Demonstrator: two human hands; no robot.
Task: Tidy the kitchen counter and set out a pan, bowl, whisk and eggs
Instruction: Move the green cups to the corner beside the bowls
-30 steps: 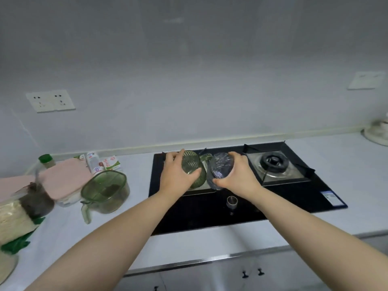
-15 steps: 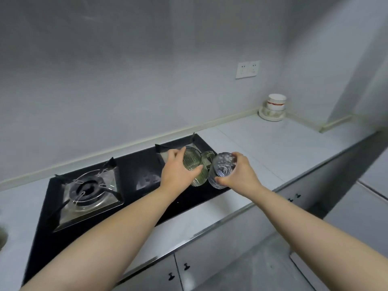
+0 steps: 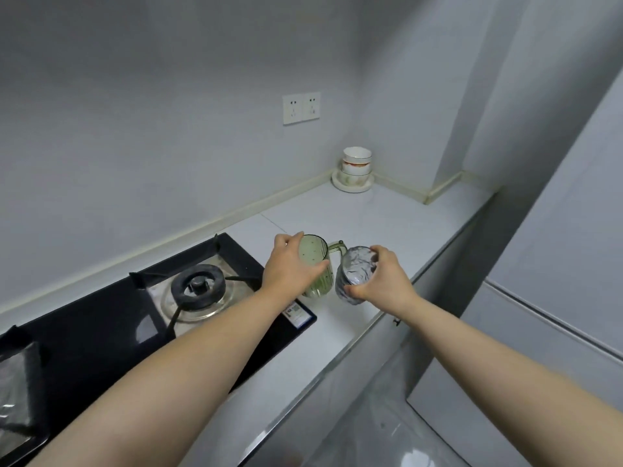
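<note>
Pale grey kitchen desk [image 3: 387, 214] running into a corner, with a black glass gas hob [image 3: 101, 335] set in at the left. Your left hand [image 3: 290, 269] is wrapped over the rim of a translucent green ribbed plastic jug [image 3: 317, 264]. Your right hand [image 3: 384, 281] is clasped round a clear patterned drinking glass [image 3: 354, 274], which tilts toward you. The two vessels are just beside each other over the desk, right of the hob (whether their bases touch the surface cannot be told). Of the items to set out, only a stack of white ceramic bowls [image 3: 356, 163] on a saucer is in view, in the far corner below the white double wall socket [image 3: 301, 107]. Pan, whisk and eggs are not visible. The step appears to be clearing these two vessels off the cooking area. To do it well, bring the glass upright and hold the two apart so glass does not knock plastic. Lower each base flat onto the desk, well back from the front edge. Let go only once each stands steady.
</note>
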